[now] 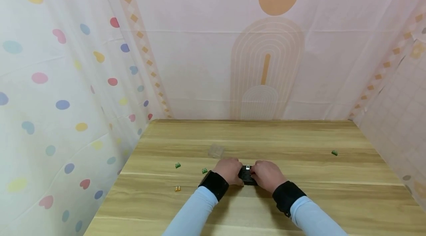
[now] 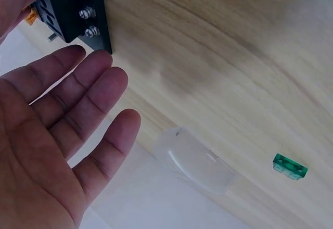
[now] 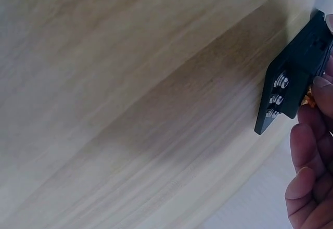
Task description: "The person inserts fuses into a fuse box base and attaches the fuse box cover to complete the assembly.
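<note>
A black fuse box point(image 1: 248, 179) with a row of metal screw terminals lies on the table between both hands. My left hand point(image 1: 229, 170) holds its left end; the left wrist view shows the fingertips point(image 2: 118, 80) extended by the box's edge. At the opposite end is my right hand point(image 1: 268, 175), its thumb and finger pinching an orange blade fuse point(image 3: 308, 99) at the face of the box. Whether that fuse sits in a slot is hidden by the fingers. A small silvery piece point(image 1: 247, 167) shows at the far edge of the box.
Beyond the left hand lies a clear plastic cover point(image 1: 216, 151). Green blade fuses lie left of the hands, one point(image 1: 178, 165) farther out and another point(image 1: 204, 170) nearer. An orange fuse point(image 1: 178, 188) is at front left, a green fuse point(image 1: 334, 152) far right. Curtains border the table.
</note>
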{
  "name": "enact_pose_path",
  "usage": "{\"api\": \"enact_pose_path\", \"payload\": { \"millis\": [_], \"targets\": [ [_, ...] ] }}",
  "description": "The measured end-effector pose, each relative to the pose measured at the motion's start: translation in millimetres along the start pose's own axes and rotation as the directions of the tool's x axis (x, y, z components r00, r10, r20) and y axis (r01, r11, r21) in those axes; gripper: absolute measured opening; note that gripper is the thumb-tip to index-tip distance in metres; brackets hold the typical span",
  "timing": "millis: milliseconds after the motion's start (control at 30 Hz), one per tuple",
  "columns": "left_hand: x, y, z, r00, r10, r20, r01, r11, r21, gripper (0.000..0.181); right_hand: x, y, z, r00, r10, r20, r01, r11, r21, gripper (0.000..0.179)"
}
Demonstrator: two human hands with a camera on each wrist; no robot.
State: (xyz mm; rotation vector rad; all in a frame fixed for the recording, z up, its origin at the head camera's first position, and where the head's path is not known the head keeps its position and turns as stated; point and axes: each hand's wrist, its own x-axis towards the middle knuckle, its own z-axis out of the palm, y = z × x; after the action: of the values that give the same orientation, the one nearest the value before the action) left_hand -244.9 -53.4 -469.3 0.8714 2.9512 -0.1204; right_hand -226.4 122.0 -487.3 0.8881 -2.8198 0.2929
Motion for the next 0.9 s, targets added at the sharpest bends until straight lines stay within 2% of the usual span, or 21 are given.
{"api": "enact_pose_path", "payload": {
  "millis": [267, 433, 567, 800, 900],
  "targets": [
    [-0.6, -0.7, -2.8, 1.0, 0.002, 0.005, -0.002, 1.0, -0.017, 0.044, -2.6, 2.5, 1.4, 0.999, 0.03, -0.014, -0.029, 0.999, 0.044, 0.005],
    [-0.5, -1.9, -5.6, 1.0, -0.005, 0.016, 0.005, 1.0, -0.02, 0.045, -3.5, 2.4, 0.2, 0.997, 0.071, -0.025, -0.07, 0.996, 0.051, 0.007],
    [-1.9, -3.5, -6.8, 1.0, -0.011, 0.025, 0.012, 1.0, -0.02, 0.047, -4.6, 3.1, -2.1, 0.993, 0.114, -0.001, -0.114, 0.992, 0.047, 0.009],
    [-4.1, -6.3, -8.4, 0.997, -0.061, 0.039, 0.063, 0.996, -0.069, 0.047, -6.9, 8.2, -8.5, 0.981, 0.192, 0.015, -0.192, 0.981, 0.035, 0.012],
    [-4.7, -6.9, -9.3, 0.996, -0.078, 0.041, 0.081, 0.995, -0.064, 0.048, -8.7, 11.1, -12.5, 0.975, 0.22, 0.017, -0.22, 0.974, 0.054, 0.014]
  ]
}}
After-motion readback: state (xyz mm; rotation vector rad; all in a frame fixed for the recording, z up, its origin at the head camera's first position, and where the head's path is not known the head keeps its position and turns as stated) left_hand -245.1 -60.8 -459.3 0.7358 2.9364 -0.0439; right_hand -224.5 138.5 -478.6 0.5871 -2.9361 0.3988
